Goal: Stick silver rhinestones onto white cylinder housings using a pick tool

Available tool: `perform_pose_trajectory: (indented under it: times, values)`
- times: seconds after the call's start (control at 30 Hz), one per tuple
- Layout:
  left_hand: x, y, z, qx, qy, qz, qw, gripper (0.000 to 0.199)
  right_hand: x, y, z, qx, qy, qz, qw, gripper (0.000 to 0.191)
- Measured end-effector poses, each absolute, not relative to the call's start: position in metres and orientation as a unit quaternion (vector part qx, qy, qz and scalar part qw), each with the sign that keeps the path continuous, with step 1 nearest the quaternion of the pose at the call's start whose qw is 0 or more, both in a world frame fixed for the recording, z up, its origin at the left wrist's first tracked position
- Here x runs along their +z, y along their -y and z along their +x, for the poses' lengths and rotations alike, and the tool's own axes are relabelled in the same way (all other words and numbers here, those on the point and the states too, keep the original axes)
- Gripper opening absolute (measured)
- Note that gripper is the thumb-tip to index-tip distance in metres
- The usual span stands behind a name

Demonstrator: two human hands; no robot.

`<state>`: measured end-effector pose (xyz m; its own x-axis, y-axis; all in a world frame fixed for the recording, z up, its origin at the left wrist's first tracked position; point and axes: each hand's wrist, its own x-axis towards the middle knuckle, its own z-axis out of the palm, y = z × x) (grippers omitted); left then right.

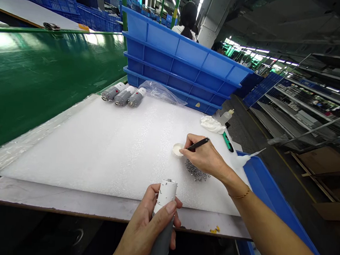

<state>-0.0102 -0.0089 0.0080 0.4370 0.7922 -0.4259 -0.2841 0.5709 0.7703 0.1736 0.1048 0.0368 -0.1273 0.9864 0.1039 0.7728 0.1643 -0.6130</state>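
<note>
Near the bottom centre, my left hand (151, 223) is wrapped round a white and grey cylinder (166, 193), held upright with small pins on its white part. My right hand (201, 155) pinches a black pen-like tool (198, 144). Its fingertips are at the rim of a small round white dish (177, 149), and the tool's tip is hidden. Beside and partly under the right hand lies a pile of small metal parts (197, 172). Three similar cylinders (123, 96) lie at the back left of the white foam sheet (104, 146).
Stacked blue bins (174, 61) stand at the back, beside a clear plastic bag (163, 93). To the right are a white cloth (212, 124), a green tool (228, 142), bottles (226, 116) and a blue tray (266, 192). A green surface (46, 68) runs along the left. A person (188, 20) is behind the bins.
</note>
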Motion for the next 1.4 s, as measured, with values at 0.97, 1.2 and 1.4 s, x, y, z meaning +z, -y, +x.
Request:
perform_pose_trajectory:
  times: [0.97, 1.2, 1.4]
  values:
    - [0.027, 0.016, 0.001, 0.442, -0.468, 0.282, 0.711, 0.029, 0.051, 0.01, 0.135, 0.223, 0.609, -0.516, 0.56, 0.017]
    - [0.017, 0.016, 0.001, 0.446, -0.447, 0.323, 0.705, 0.027, 0.043, 0.015, 0.127, 0.228, 0.588, -0.51, 0.585, 0.017]
    - [0.011, 0.014, 0.001, 0.442, -0.44, 0.346, 0.7, 0.025, 0.042, 0.015, 0.126, 0.231, 0.589, -0.507, 0.586, 0.017]
